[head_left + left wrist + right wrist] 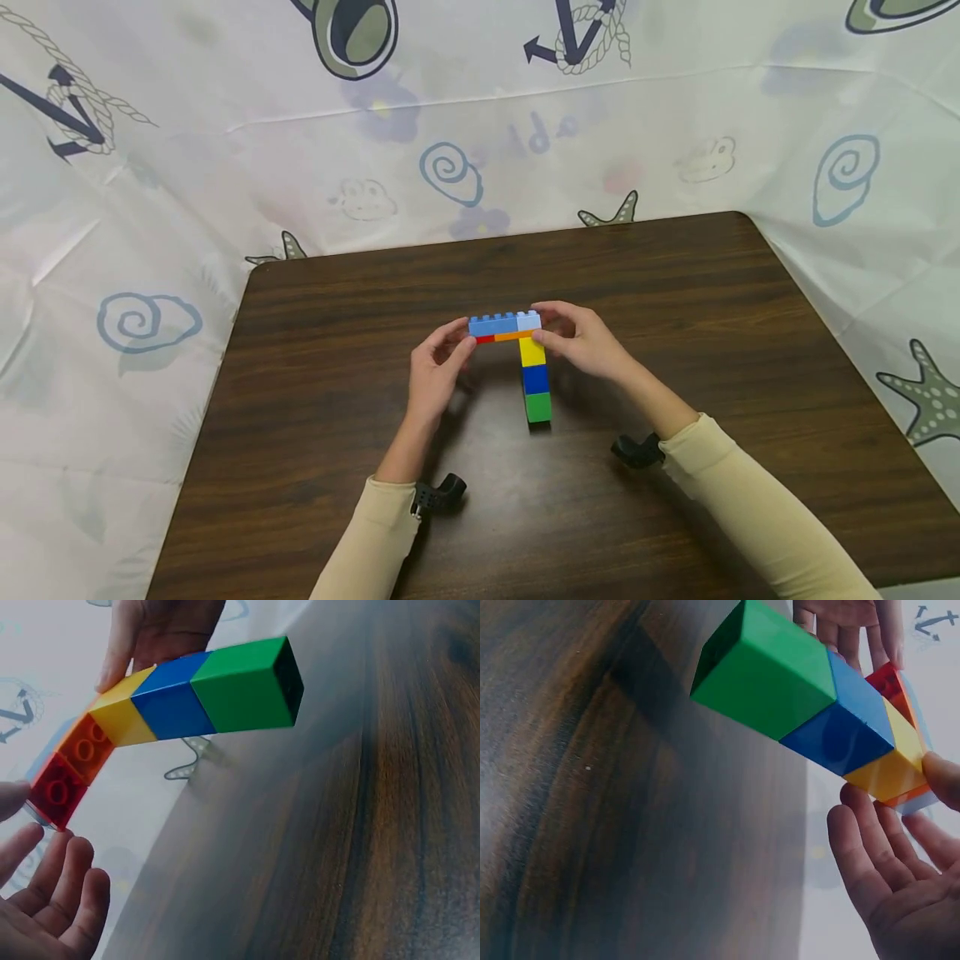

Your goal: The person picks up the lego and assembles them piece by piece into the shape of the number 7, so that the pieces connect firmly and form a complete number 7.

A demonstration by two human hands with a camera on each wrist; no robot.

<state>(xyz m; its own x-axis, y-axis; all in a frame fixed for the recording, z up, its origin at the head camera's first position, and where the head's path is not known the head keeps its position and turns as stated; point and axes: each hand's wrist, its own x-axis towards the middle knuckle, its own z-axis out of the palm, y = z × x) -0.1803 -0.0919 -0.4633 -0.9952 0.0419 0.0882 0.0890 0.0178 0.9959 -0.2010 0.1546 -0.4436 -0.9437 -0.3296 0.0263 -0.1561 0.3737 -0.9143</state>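
Both hands hold up one joined structure of toy building bricks. A blue brick and a light blue brick form its top row, with a red brick and an orange brick right under them. Below the right end hangs a column: a yellow brick, a dark blue brick and a green brick, whose hollow underside shows in the left wrist view. The left hand pinches the red-and-blue end. At the other end, above the column, the right hand grips between thumb and fingers.
A dark wood-grain table lies under the hands. Behind it and along its sides hangs a white printed cloth. Black wrist camera mounts sit at both sleeve cuffs.
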